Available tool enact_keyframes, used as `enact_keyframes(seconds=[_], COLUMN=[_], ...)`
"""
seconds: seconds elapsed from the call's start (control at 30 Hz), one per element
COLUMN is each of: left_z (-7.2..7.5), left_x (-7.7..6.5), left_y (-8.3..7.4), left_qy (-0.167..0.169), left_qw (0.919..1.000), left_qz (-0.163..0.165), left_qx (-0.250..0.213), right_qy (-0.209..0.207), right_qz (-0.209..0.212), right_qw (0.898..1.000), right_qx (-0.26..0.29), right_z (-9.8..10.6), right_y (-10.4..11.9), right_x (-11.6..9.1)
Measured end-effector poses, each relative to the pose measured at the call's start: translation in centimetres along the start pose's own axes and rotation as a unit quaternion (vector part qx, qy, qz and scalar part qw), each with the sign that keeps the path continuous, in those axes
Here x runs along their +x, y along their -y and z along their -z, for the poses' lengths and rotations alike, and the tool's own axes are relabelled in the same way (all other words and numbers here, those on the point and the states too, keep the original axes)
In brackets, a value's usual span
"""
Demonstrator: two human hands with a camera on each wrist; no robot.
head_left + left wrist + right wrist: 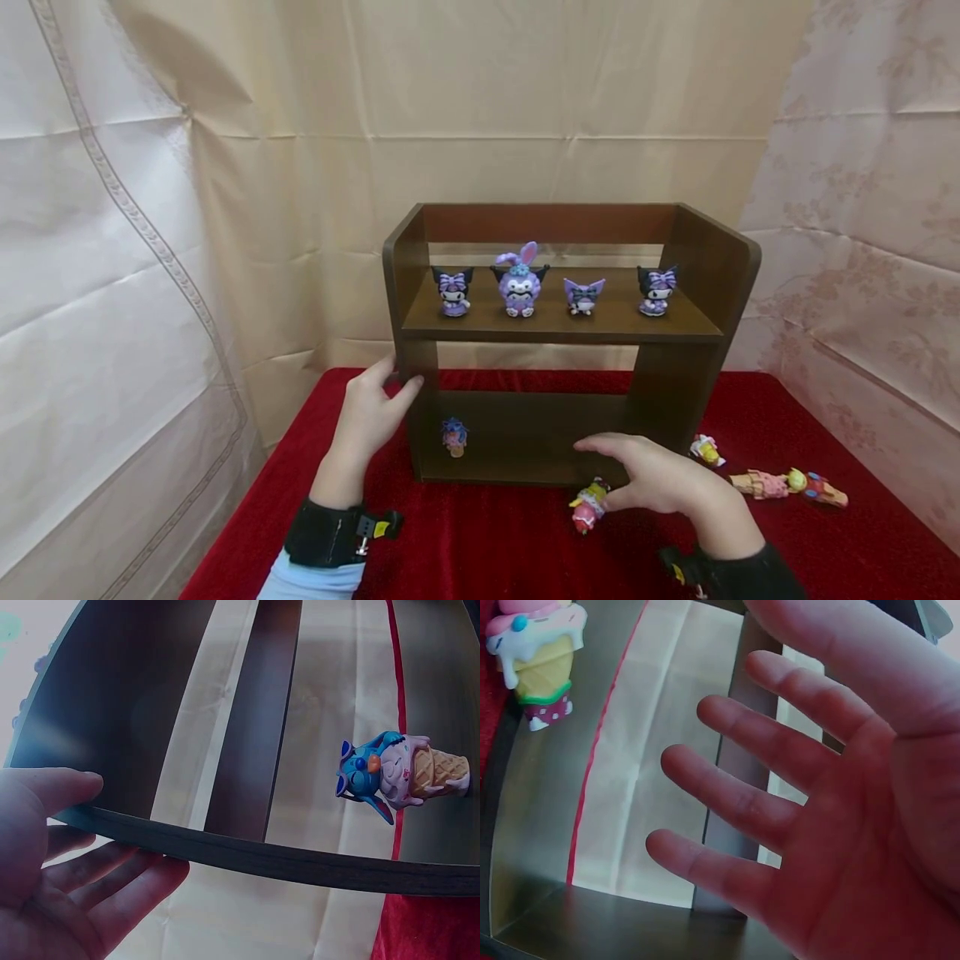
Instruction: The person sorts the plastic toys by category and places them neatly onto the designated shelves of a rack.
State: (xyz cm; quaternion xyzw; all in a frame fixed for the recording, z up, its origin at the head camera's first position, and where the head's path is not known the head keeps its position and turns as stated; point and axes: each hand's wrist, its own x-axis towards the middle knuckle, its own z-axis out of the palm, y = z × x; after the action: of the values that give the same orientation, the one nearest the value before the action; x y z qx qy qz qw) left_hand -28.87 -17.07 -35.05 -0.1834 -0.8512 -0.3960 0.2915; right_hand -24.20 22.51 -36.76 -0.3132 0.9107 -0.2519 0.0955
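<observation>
My left hand (372, 410) holds the left side panel of a brown two-tier wooden shelf (562, 337), thumb at the inner side and fingers along the outer side. On the lower board near that panel stands a blue figurine (367, 774) with sunglasses on an ice-cream cone. My right hand (660, 473) hovers before the lower right opening, its fingers spread and apart in the right wrist view. Beside its thumb, a pink-and-yellow ice-cream figurine (589, 505) lies at the shelf's front edge; its cone and green band (546, 679) show in the right wrist view.
Several purple figurines (519, 287) stand in a row on the upper board. To the right of the shelf, a small yellow-and-white figurine (707, 451) and other cone figurines (761, 484) lie on the red tablecloth (510, 550). Cloth curtains (570, 108) hang behind and at both sides.
</observation>
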Motion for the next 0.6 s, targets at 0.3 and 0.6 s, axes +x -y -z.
enact_keyframes(seconds=[0.3,0.6], left_z=[0.1,0.0], left_x=[0.0,0.1], left_y=[0.0,-0.1], left_qy=[-0.002,-0.001], left_qw=[1.0,1.0], left_qz=[0.002,0.0], left_qx=[-0.002,-0.006], right_qy=[0.032,0.061], right_qz=[-0.014,-0.012], right_qw=[0.999,0.998], right_qx=[0.008,0.013], right_z=[-1.2,-2.4], right_y=[-0.3,-0.6], right_x=[1.2,1.8])
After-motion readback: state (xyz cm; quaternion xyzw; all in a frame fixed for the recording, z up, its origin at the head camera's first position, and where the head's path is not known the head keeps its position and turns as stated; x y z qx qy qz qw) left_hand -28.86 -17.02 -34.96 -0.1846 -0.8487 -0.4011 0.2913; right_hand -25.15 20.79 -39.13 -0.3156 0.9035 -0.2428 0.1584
